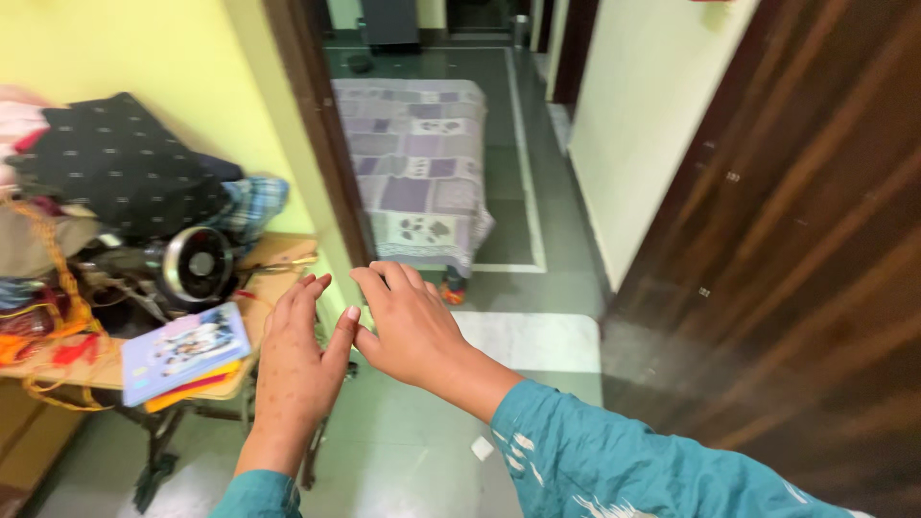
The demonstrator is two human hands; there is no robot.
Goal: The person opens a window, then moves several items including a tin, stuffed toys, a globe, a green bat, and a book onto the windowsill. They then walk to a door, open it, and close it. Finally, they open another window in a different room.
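Both the left hand and right hand hover flat and empty, thumbs nearly touching, beside a cluttered sewing table.

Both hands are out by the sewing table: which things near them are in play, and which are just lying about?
In play:
left hand, empty
right hand, empty
sewing table
booklets

Lying about:
folded clothes
handwheel
patchwork bed
wooden door

Left of the hands, the desk and clothes pile run off the picture's edge.
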